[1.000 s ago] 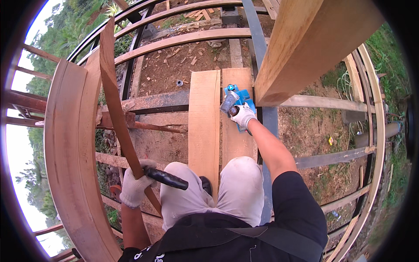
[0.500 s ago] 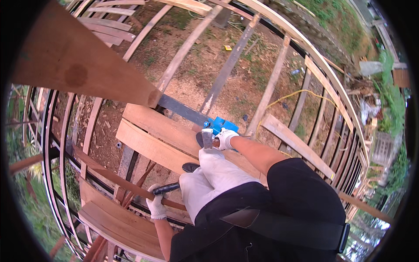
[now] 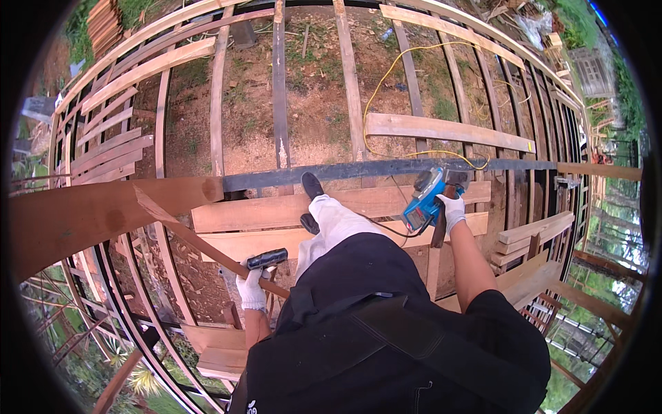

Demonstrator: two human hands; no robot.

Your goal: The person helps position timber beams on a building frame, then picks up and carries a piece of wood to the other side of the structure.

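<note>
My right hand (image 3: 452, 211), in a white glove, is closed at a blue power tool (image 3: 422, 199) that looks like an electric planer, with a dark cord. A dark brown wooden handle (image 3: 438, 233) hangs below the same hand; its upper part is hidden behind the planer and fingers. My left hand (image 3: 252, 287), also gloved, is closed around a long reddish-brown wooden strip (image 3: 196, 241). Against its fingers lies a black mallet head (image 3: 267, 259); its handle is hidden. The strip slants from the upper left down to my body.
Two planks (image 3: 276, 212) lie across the joists under my feet. Open gaps between the joists (image 3: 279, 90) show the ground below. A thick brown post (image 3: 103, 221) juts in at left. A yellow cord (image 3: 378, 90) loops near a loose board (image 3: 448, 130). Stacked boards (image 3: 534, 238) lie at right.
My view has swung round to the right. My right hand has come away from my knees and lifted the blue planer out to the right. The left hand still grips the strip.
</note>
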